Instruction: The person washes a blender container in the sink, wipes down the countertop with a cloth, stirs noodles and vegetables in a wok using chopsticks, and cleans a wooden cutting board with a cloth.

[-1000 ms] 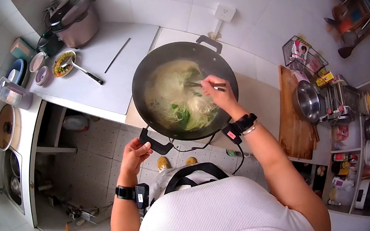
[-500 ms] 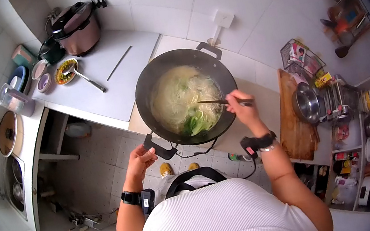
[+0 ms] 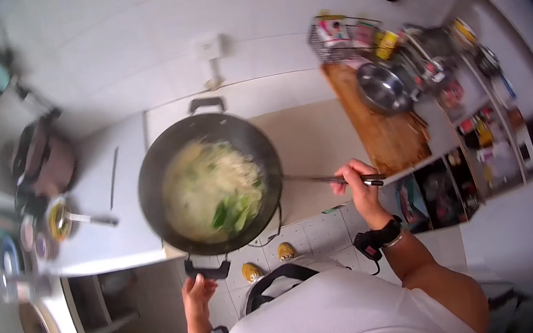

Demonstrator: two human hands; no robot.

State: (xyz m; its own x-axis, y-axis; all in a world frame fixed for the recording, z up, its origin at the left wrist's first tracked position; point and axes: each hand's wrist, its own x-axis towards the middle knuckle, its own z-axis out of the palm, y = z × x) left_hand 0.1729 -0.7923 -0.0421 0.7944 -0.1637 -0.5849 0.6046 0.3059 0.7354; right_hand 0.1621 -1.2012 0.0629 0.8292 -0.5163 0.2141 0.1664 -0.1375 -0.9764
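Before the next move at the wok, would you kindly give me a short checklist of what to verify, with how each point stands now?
1. Chopsticks held in the right hand: ok.
2. Chopstick tips out of the noodles: ok, they are by the right rim of the wok.
3. Left hand firmly around the near handle: cannot tell; it is at the handle, but its grip is unclear.
4. Noodles and greens inside the wok: ok.
5. Spoon at the wok: not ok, it lies off to the left.
6. Heat setting: cannot tell, no control is visible.
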